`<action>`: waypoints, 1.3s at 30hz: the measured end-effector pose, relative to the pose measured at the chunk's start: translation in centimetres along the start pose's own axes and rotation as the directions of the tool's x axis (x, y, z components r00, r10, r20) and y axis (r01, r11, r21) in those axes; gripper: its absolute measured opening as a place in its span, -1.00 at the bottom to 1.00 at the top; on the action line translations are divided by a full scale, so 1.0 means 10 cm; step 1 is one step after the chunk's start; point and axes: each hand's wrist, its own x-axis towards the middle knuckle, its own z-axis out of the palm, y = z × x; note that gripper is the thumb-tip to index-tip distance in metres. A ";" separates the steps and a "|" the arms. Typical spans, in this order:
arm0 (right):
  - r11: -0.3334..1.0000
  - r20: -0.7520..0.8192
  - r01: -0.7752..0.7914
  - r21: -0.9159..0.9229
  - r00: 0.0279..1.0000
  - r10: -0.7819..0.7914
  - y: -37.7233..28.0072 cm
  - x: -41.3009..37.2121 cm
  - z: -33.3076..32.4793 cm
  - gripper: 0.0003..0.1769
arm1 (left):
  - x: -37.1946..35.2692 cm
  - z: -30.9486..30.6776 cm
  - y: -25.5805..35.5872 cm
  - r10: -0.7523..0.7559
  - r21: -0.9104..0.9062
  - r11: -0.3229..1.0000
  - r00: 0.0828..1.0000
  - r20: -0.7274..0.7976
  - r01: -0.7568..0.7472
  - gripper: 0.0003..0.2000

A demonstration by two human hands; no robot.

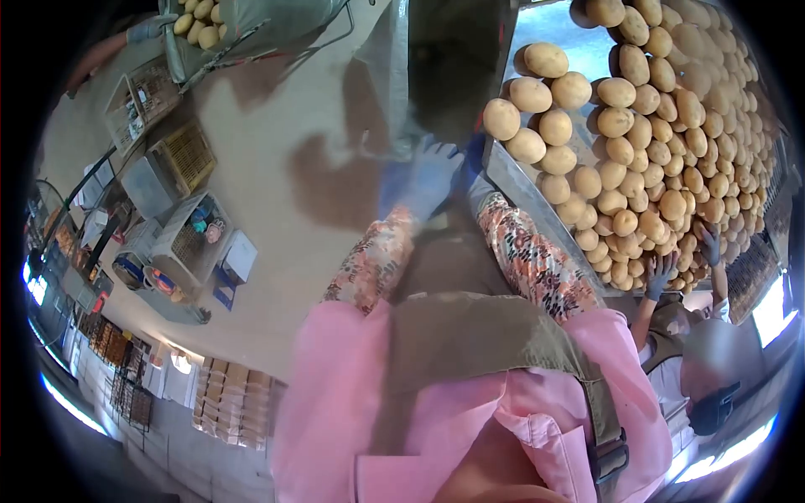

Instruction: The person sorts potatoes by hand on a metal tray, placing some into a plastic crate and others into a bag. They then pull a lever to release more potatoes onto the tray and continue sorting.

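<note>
My left hand, in a pale glove, is closed at the near edge of a greenish plastic bag. The bag's dark inside lies just beyond my fingers. Close beside it is my right hand, in a blue glove, between the bag and the corner of the metal sorting table; its fingers are hidden. Potatoes lie on the table to my right, loosely spaced at the near end and densely packed farther along.
Right, a co-worker's gloved hands touch the potatoes. Upper left, another person's gloved hand is at a bag of potatoes. Crates, including a yellow crate, stand left on the floor. Stacked boxes are lower left.
</note>
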 end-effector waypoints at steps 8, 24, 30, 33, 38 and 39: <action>0.868 -0.144 0.084 0.490 0.990 -0.014 2.60 -0.38 -1.68 -0.60 | -0.19 -0.17 -0.30 -0.118 0.032 0.992 0.986 -0.121 0.123 -0.69; 0.644 -0.175 0.494 0.584 0.851 -0.495 -0.61 0.34 0.58 -0.67 | -0.25 -0.41 -0.36 -0.252 0.048 0.966 0.967 -0.032 0.253 -0.60; 0.697 -0.203 0.508 0.506 0.856 -0.476 -0.26 0.14 0.58 -0.69 | -0.26 -0.64 -0.37 -0.169 -0.065 0.985 0.978 -0.120 0.162 -0.58; 0.731 0.138 0.500 0.464 0.775 -0.617 -0.01 -0.06 0.55 -0.57 | -0.31 -0.68 -0.41 -0.086 -0.166 0.985 0.956 -0.279 0.040 -0.59; 0.350 0.297 -0.085 0.933 0.731 -0.614 0.58 -0.44 -0.37 -0.52 | -0.40 -0.86 -0.54 0.037 -0.093 0.993 0.947 -0.319 -0.070 -0.62; 0.265 0.174 -0.003 0.964 0.761 -0.625 0.78 -0.43 -0.59 -0.54 | -0.37 -0.96 -0.51 0.037 -0.096 0.993 0.951 -0.307 -0.070 -0.62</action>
